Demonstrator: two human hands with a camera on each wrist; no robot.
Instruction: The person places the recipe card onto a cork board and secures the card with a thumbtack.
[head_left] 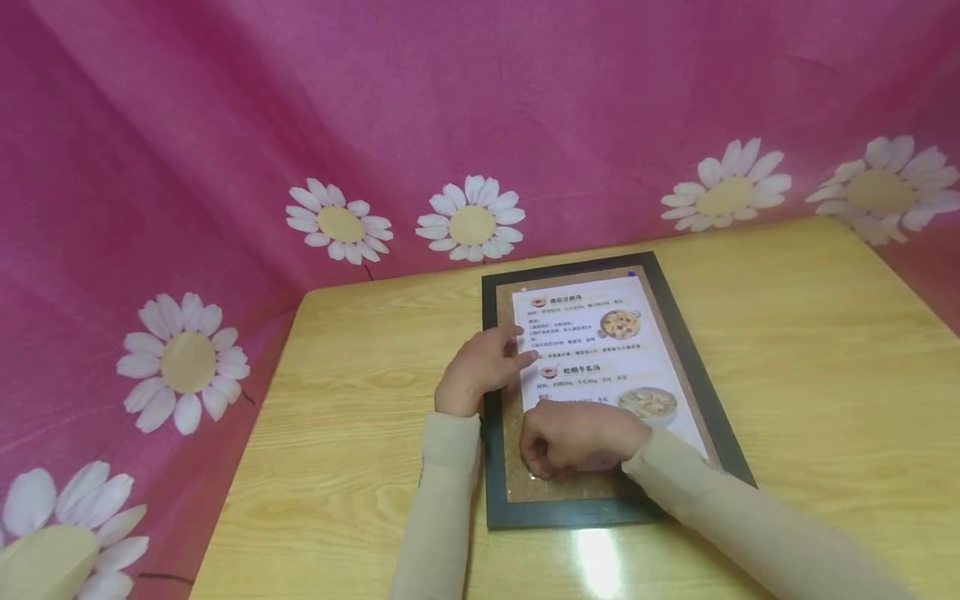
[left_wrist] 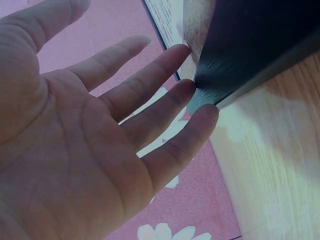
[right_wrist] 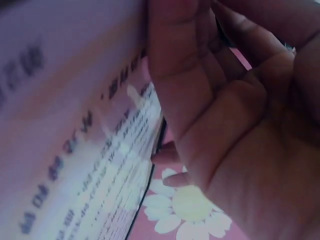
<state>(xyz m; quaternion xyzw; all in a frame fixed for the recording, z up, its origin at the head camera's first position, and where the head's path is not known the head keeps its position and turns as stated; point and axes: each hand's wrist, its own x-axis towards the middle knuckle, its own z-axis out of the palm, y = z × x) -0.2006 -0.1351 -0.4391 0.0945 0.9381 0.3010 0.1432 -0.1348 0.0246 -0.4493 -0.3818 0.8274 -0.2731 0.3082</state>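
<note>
A printed recipe sheet [head_left: 600, 367] with pictures of food lies on a cork board [head_left: 515, 467] in a dark frame [head_left: 693, 375]. A pale pin [head_left: 523, 289] and a blue pin [head_left: 632, 274] sit at its top corners. My left hand [head_left: 480, 371] reaches over the frame's left side. In the left wrist view its fingers [left_wrist: 160, 115] are spread and nearly straight, the tips at the frame. My right hand [head_left: 577, 433] has curled fingers near the sheet's lower left corner. A small pale thing [head_left: 533, 477] shows at its fingertips, mostly hidden.
The board lies on a light wooden table [head_left: 360, 400], with bare wood at its left and right. A pink cloth [head_left: 450, 100] with large daisies [head_left: 472, 221] hangs behind the table and along its left side.
</note>
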